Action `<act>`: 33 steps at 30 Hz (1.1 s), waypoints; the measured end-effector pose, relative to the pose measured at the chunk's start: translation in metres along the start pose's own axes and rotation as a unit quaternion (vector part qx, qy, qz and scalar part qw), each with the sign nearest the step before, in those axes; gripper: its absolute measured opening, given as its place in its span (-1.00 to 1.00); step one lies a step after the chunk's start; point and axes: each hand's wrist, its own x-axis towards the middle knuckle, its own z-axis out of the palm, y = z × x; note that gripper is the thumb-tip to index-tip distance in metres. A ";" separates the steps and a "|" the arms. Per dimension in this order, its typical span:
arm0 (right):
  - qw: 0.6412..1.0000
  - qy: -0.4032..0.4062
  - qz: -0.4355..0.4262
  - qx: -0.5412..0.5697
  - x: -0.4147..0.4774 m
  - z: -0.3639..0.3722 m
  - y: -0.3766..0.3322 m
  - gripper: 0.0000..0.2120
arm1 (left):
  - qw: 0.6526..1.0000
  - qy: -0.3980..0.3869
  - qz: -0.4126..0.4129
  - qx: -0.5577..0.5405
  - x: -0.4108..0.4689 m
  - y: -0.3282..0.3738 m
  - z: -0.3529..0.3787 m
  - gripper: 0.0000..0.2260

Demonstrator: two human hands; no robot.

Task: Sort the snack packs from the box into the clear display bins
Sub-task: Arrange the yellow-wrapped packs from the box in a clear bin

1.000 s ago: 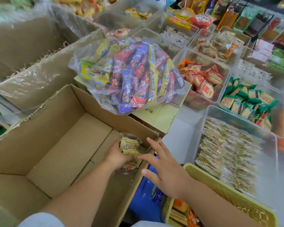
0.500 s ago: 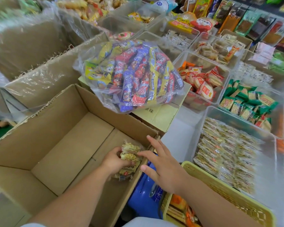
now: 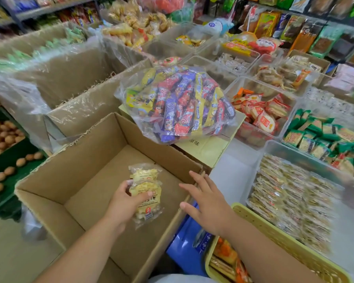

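Left hand (image 3: 123, 203) grips snack packs (image 3: 145, 189) over the box (image 3: 102, 160); right hand (image 3: 207, 205) spread, empty. Carry right, to matching clear bin (image 3: 290, 158); support underside.

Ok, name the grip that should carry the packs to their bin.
Left, probably. The left grip holds the packs over the box. The right grip is open and empty at the box's rim, though nearer the bin.
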 end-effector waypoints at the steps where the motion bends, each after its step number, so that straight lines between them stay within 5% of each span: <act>1: 1.000 0.012 0.003 -0.006 -0.001 -0.001 -0.004 -0.41 | 1.000 0.006 0.014 0.002 -0.009 0.006 -0.002 -0.57; 12: 0.967 0.119 -0.160 0.156 -0.046 -0.041 -0.059 0.08 | 0.985 -0.087 0.088 -0.117 -0.099 0.085 0.017 -0.44; 16: 0.956 0.183 -0.171 0.153 -0.061 -0.049 -0.049 0.02 | 0.977 -0.141 0.072 -0.146 -0.110 0.094 0.040 -0.53; 21: 0.959 0.198 -0.147 0.138 -0.084 -0.051 -0.018 -0.02 | 0.971 -0.173 0.029 -0.164 -0.117 0.089 0.076 -0.33; 28: 0.960 0.237 -0.083 0.120 -0.116 -0.054 0.026 -0.05 | 0.937 -0.239 -0.094 -0.239 -0.105 0.087 0.123 -0.45; 33: 0.951 0.286 -0.077 0.089 -0.133 -0.059 0.042 -0.13 | 0.924 -0.265 -0.103 -0.258 -0.098 0.082 0.161 -0.49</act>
